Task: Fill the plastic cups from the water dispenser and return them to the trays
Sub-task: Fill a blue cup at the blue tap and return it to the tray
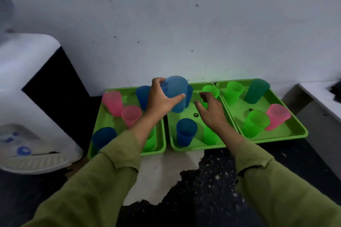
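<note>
Three green trays stand side by side against the wall: the left tray (103, 116), the middle tray (195, 146) and the right tray (287, 134). Each holds coloured plastic cups. My left hand (158, 101) grips a light blue cup (175, 92) near its rim, lifted above the gap between the left and middle trays. My right hand (210, 108) hovers open over the middle tray, fingers spread close to a green cup (210, 90). The white water dispenser (27, 97) stands at the left, with a blue tap (24, 150) over its drip grille.
The left tray holds two pink cups (112, 103) and blue cups (143, 96). A dark blue cup (186, 131) stands at the front of the middle tray. The right tray carries green, teal (256, 91) and pink (277, 116) cups. A grey ledge (317, 96) sits at far right.
</note>
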`<state>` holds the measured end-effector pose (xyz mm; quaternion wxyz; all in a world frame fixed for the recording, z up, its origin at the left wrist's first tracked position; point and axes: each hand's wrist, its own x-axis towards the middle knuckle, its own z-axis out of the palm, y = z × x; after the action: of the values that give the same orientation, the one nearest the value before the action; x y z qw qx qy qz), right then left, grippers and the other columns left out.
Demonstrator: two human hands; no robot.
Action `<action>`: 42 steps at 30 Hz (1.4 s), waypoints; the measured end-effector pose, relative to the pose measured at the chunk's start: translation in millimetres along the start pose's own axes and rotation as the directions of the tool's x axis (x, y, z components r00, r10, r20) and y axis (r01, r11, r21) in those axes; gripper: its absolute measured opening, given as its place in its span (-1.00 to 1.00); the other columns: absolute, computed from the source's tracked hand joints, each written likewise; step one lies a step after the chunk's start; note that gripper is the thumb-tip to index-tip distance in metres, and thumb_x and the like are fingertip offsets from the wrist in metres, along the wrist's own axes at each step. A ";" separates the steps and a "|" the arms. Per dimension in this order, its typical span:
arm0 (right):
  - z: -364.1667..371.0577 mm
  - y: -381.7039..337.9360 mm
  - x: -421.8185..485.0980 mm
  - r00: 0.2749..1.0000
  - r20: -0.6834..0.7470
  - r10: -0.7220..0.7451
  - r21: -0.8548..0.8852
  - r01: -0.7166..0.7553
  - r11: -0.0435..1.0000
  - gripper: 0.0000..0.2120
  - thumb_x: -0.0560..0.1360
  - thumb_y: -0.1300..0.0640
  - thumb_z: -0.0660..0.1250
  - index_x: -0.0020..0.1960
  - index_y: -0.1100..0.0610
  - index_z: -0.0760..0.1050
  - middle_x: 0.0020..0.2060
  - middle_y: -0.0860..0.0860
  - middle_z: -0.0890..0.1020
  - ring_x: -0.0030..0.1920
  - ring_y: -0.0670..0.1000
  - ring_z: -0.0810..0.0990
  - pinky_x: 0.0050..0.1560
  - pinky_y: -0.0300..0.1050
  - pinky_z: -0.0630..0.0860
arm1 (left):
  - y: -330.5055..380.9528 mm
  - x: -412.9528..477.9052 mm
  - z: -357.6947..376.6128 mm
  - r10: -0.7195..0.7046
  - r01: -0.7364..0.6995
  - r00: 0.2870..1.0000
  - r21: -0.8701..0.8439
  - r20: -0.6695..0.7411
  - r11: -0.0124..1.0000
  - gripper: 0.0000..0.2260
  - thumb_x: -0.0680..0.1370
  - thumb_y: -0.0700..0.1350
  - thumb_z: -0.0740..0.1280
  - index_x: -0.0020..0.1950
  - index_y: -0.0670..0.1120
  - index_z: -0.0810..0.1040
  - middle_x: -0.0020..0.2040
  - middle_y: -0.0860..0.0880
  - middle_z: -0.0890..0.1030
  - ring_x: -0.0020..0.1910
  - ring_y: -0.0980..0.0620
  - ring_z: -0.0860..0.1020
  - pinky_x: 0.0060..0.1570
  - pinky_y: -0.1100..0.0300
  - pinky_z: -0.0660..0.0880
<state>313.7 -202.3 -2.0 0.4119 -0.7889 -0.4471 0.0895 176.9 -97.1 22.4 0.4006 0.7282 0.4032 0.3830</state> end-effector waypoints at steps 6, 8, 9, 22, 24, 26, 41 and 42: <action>35.4 -62.3 -33.3 0.998 -0.003 -0.069 0.009 0.069 0.998 -0.64 0.50 0.15 0.31 0.25 0.26 0.41 0.18 0.18 0.55 0.20 0.12 0.51 0.15 -0.14 0.36 | -4.8 -40.2 -83.5 0.058 -0.064 0.997 -0.120 -0.052 0.991 -0.40 0.26 0.01 0.58 0.14 0.01 0.30 0.08 0.08 0.43 0.03 0.17 0.45 -0.12 0.53 0.38; 52.6 -84.6 -47.7 0.995 -0.018 -0.096 0.015 0.096 0.995 -0.65 0.50 0.18 0.32 0.23 0.29 0.42 0.15 0.21 0.56 0.18 0.16 0.52 0.19 -0.04 0.40 | -12.9 -57.8 -112.9 0.057 -0.062 0.997 -0.142 -0.043 0.988 -0.40 0.25 -0.01 0.58 0.14 0.00 0.32 0.09 0.05 0.46 0.06 0.10 0.49 -0.03 0.36 0.45; 61.8 -95.4 -55.0 0.994 -0.026 -0.105 0.027 0.106 0.994 -0.66 0.49 0.19 0.32 0.22 0.29 0.43 0.14 0.21 0.57 0.17 0.17 0.53 0.19 0.00 0.42 | -18.3 -65.9 -126.6 0.052 -0.057 0.998 -0.158 -0.038 0.986 -0.40 0.25 -0.04 0.59 0.15 -0.03 0.33 0.10 0.03 0.47 0.07 0.07 0.51 -0.01 0.27 0.48; 195.2 -213.5 -138.6 0.992 0.085 -0.097 0.182 0.080 0.980 -0.69 0.52 0.24 0.27 0.24 0.28 0.42 0.15 0.20 0.56 0.16 0.15 0.54 0.19 -0.01 0.47 | -125.0 -150.5 -293.8 -0.022 0.024 0.998 -0.043 0.052 0.999 -0.39 0.25 0.16 0.54 0.17 0.07 0.33 0.10 0.14 0.48 0.09 0.15 0.51 -0.11 0.39 0.49; 209.9 -224.9 -145.0 0.987 0.118 -0.109 0.187 0.086 0.979 -0.67 0.52 0.23 0.26 0.27 0.28 0.40 0.18 0.21 0.55 0.19 0.15 0.53 0.24 0.04 0.44 | -140.5 -158.6 -309.2 -0.077 0.078 0.995 -0.014 0.055 0.997 -0.35 0.22 0.24 0.51 0.19 0.11 0.32 0.12 0.17 0.46 0.07 0.17 0.49 -0.19 0.47 0.46; 222.0 -234.3 -151.1 0.982 0.158 -0.105 0.180 0.076 0.981 -0.63 0.53 0.19 0.26 0.31 0.27 0.36 0.23 0.19 0.52 0.21 0.15 0.51 0.25 0.02 0.43 | -155.7 -165.3 -322.8 -0.112 0.112 0.992 0.009 0.063 0.994 -0.32 0.20 0.29 0.49 0.20 0.13 0.31 0.12 0.17 0.44 0.08 0.15 0.48 -0.15 0.46 0.47; 262.0 -265.3 -168.7 0.964 0.261 -0.053 0.178 0.005 0.984 -0.51 0.54 0.11 0.25 0.43 0.15 0.23 0.33 0.12 0.46 0.27 0.12 0.49 0.26 -0.02 0.43 | -210.3 -156.4 -374.6 -0.336 0.336 0.941 0.137 -0.027 0.932 -0.25 0.32 0.11 0.51 0.38 -0.15 0.31 0.31 -0.12 0.45 0.23 -0.12 0.47 0.04 0.11 0.48; 263.3 -265.9 -168.9 0.963 0.263 -0.053 0.181 0.005 0.983 -0.51 0.54 0.11 0.25 0.43 0.14 0.22 0.32 0.11 0.46 0.26 0.11 0.49 0.25 -0.04 0.43 | -210.6 -154.1 -375.7 -0.334 0.333 0.943 0.136 -0.019 0.933 -0.27 0.33 0.10 0.51 0.37 -0.16 0.32 0.31 -0.12 0.45 0.24 -0.12 0.47 0.06 0.10 0.48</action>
<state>-87.1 -114.5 -16.0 0.4185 -0.7228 -0.5003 0.2286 -271.9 -57.1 -56.7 0.4098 0.6759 0.5452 0.2792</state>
